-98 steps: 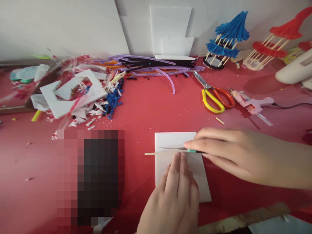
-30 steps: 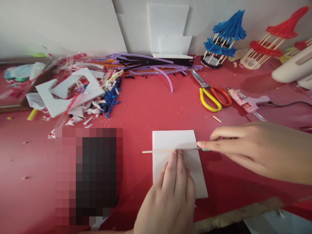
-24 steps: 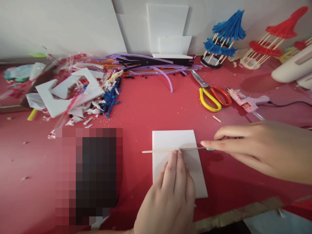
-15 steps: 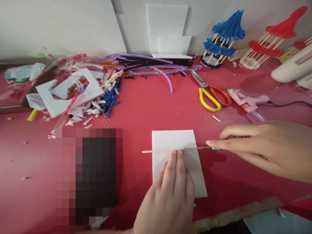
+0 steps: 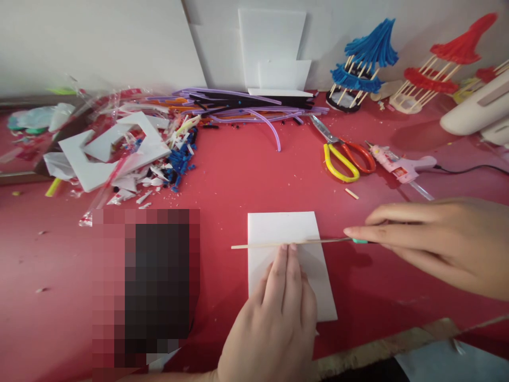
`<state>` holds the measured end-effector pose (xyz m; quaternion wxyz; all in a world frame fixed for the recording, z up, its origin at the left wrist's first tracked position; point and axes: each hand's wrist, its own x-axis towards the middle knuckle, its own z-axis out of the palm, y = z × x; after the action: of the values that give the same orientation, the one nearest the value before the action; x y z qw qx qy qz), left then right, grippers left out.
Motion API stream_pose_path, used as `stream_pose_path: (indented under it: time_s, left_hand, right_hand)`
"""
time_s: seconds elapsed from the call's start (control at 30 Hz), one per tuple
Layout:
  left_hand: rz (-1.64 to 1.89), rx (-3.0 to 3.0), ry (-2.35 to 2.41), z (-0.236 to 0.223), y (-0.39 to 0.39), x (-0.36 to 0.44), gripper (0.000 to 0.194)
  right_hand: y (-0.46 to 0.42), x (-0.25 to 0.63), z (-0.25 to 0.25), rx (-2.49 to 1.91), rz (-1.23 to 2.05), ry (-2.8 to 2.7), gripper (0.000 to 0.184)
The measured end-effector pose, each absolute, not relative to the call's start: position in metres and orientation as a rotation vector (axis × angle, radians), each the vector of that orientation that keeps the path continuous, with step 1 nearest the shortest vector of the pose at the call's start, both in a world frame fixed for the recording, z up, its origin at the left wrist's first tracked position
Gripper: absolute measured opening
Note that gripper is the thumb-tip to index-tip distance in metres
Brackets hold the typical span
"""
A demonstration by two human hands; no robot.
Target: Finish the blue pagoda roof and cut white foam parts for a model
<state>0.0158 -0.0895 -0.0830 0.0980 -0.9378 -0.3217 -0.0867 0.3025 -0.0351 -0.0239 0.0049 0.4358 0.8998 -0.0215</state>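
A white foam board piece [image 5: 270, 225] lies on the red table, with a thin wooden stick [image 5: 254, 245] across it, its left end past the board's edge. My left hand [image 5: 274, 313] rests flat on the board, fingers stretched out, the two longest fingertips pressing on the stick. In my right hand [image 5: 433, 246] is a craft knife [image 5: 360, 240] with a green part on its handle, gripped from above, the index finger extended along it. Its thin blade reaches left over the board's right edge, in line with the stick; where the two meet is hard to tell.
Scissors [image 5: 342, 156] and a pink glue gun [image 5: 401, 164] lie beyond my right hand. Pipe cleaners [image 5: 238, 103] line the wall beside foam scraps [image 5: 99, 172]. Blue [image 5: 356, 79] and red [image 5: 433, 79] stick models stand at the back right. A blurred-out dark shape [image 5: 159, 286] lies left.
My right hand has drawn the knife slightly to the right, so its blade overlaps the board less. The left hand and the stick stay in place.
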Motion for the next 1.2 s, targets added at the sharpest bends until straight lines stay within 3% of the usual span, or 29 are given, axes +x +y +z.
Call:
stream_pose_path:
  time_s: [0.2, 0.33, 0.5, 0.73, 0.9, 1.03, 1.2]
  left_hand:
    - [-0.23, -2.792, -0.94, -0.084, -0.09, 0.015, 0.037]
    - [-0.186, -2.819, -0.956, -0.084, -0.091, 0.014, 0.039]
    - [-0.207, -2.827, -0.976, -0.084, -0.091, 0.014, 0.032]
    - [-0.277, -2.802, -0.966, -0.083, -0.089, 0.014, 0.025]
    - [-0.271, -2.797, -0.937, -0.082, -0.088, 0.016, 0.028]
    - [-0.226, -2.813, -0.908, -0.08, -0.088, 0.013, 0.039]
    - [-0.145, -2.859, -0.941, -0.067, -0.074, 0.003, 0.077]
  right_hand:
    - [-0.036, 0.295, -0.024, 1.553, -0.053, 2.818, 0.03]
    - [-0.036, 0.289, -0.047, 1.255, -0.143, 3.009, 0.032]
    - [-0.034, 0.279, -0.072, 1.073, 0.01, 3.166, 0.043]
    - [-0.03, 0.274, -0.085, 1.041, -0.011, 3.278, 0.028]
    - [-0.031, 0.277, -0.09, 1.06, -0.014, 3.29, 0.03]
    - [-0.033, 0.288, -0.094, 1.071, 0.086, 3.31, 0.034]
    - [-0.028, 0.295, -0.078, 1.495, 0.25, 3.283, 0.024]
